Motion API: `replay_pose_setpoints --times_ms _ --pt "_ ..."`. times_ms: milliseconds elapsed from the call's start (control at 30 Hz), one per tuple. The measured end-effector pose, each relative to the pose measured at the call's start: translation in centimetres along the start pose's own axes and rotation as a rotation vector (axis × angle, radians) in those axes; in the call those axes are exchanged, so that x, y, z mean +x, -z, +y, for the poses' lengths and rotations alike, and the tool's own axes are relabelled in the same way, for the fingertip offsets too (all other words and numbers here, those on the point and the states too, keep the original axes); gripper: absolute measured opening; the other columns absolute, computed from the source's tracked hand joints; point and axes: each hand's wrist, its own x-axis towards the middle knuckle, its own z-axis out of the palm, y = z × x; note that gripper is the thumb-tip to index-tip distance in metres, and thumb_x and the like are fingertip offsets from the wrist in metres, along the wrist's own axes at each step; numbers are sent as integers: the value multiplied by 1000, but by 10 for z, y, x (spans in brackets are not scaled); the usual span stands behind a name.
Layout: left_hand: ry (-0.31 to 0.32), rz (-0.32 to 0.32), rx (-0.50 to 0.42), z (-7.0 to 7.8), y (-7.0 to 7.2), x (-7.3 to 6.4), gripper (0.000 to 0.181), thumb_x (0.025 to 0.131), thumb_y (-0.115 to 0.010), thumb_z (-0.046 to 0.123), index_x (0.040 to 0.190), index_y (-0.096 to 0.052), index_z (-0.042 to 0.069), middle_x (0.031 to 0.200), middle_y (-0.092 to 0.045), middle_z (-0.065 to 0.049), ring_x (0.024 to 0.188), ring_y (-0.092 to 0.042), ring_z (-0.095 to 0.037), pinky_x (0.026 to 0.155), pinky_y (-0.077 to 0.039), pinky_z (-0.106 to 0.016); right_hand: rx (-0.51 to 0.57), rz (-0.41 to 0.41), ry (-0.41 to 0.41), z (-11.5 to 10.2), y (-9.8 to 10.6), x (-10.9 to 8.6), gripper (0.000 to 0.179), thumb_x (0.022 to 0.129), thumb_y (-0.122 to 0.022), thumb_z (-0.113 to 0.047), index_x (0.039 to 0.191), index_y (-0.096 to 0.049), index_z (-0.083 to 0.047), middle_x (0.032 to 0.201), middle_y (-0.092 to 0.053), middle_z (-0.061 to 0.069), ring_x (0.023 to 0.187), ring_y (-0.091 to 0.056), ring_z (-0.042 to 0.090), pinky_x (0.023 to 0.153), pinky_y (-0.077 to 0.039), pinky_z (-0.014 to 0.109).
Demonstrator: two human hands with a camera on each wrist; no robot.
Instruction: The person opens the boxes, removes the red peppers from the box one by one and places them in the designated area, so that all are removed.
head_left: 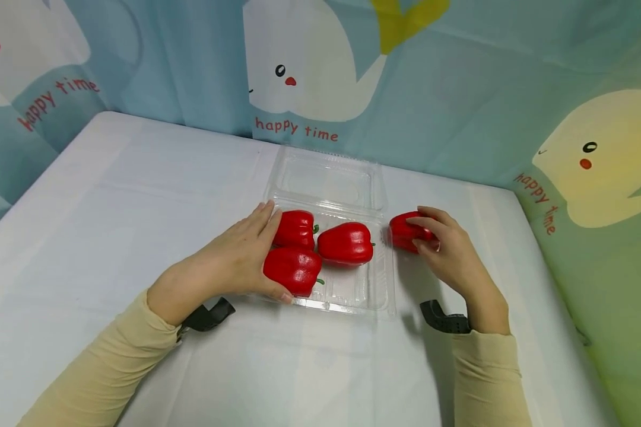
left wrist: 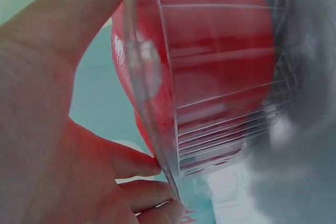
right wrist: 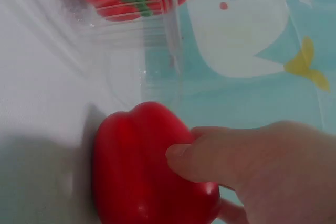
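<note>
Three red bell peppers, one at the right (head_left: 346, 244), one at the back left (head_left: 295, 229) and one at the front left (head_left: 294, 271), lie in a clear plastic clamshell box (head_left: 380, 284). My left hand (head_left: 240, 255) spreads along the box's left side, its thumb at the front rim and its fingertips by the back left pepper. In the left wrist view, fingers touch the box rim (left wrist: 170, 182). Beside the box on the right, my right hand (head_left: 448, 249) grips a fourth-side red bell pepper (right wrist: 142, 166) between thumb and fingers, close to the table.
The box's clear lid (head_left: 326, 178) lies folded back toward the rear of the white table (head_left: 320, 367). A curtain with cartoon whales (head_left: 310, 65) hangs behind the table and along its sides. Dark straps show at both wrists.
</note>
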Motion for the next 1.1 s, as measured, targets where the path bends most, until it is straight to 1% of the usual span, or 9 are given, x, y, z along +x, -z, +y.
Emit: replay_pose_setpoints --times_ms 200,300,433,533,667,767,867,933,1100 --pt "6 2 6 -1 -2 -1 136 63 -83 66 157 -13 -3 167 -5 -19 154 -7 -39 121 -26 -54 10 107 43 -11 3 1 35 89 -62 4 123 -65 -2 141 -53 18 127 -52 39 96 -51 58" --pt "9 0 12 -1 -2 -1 136 63 -83 66 157 -12 -3 167 -5 -19 154 -7 -39 121 -26 -54 30 173 74 -24 5 1 35 89 -62 3 123 -66 -5 139 -56 12 126 -55 33 103 -51 33" --pt "8 1 9 -1 -3 -1 135 63 -83 65 157 -13 -2 167 -5 -19 154 -7 -38 121 -26 -54 67 204 143 -44 6 1 39 89 -63 4 127 -65 -6 138 -58 7 127 -55 27 102 -36 6" --pt "4 2 9 -1 -2 0 135 63 -83 65 157 -13 -2 167 -6 -19 154 -7 -38 121 -26 -54 94 173 201 -57 3 1 41 88 -64 4 128 -63 -5 138 -58 8 122 -58 24 100 -38 6" --pt "-4 2 11 0 -2 1 135 64 -83 65 157 -13 -2 167 -5 -20 154 -7 -38 122 -24 -54 126 83 222 -72 -1 -1 43 89 -65 1 131 -62 -10 140 -56 3 122 -57 19 93 -45 7" --pt "-11 3 15 0 -2 1 135 64 -83 65 157 -14 -3 166 -6 -20 154 -7 -39 122 -24 -54 160 10 212 -82 -5 -3 45 90 -64 -1 133 -61 -13 143 -54 -1 130 -52 17 97 -50 20" --pt "-10 2 21 0 -2 1 135 63 -83 65 157 -14 -3 166 -6 -20 154 -7 -39 121 -25 -54 173 -34 213 -89 -13 -3 44 91 -64 -3 134 -59 -12 145 -52 1 134 -50 19 104 -50 37" --pt "-6 0 24 0 -1 1 135 63 -83 65 157 -14 -3 166 -6 -20 154 -7 -39 121 -24 -55 161 -60 218 -90 -21 -1 45 92 -65 -5 136 -57 -11 147 -49 5 136 -47 22 105 -49 44" --pt "12 -12 29 1 1 0 135 64 -82 66 157 -13 -2 167 -5 -18 155 -5 -37 122 -17 -60 35 -108 250 -89 -46 4 58 89 -71 -10 143 -49 -9 149 -44 13 140 -39 29 108 -46 47"
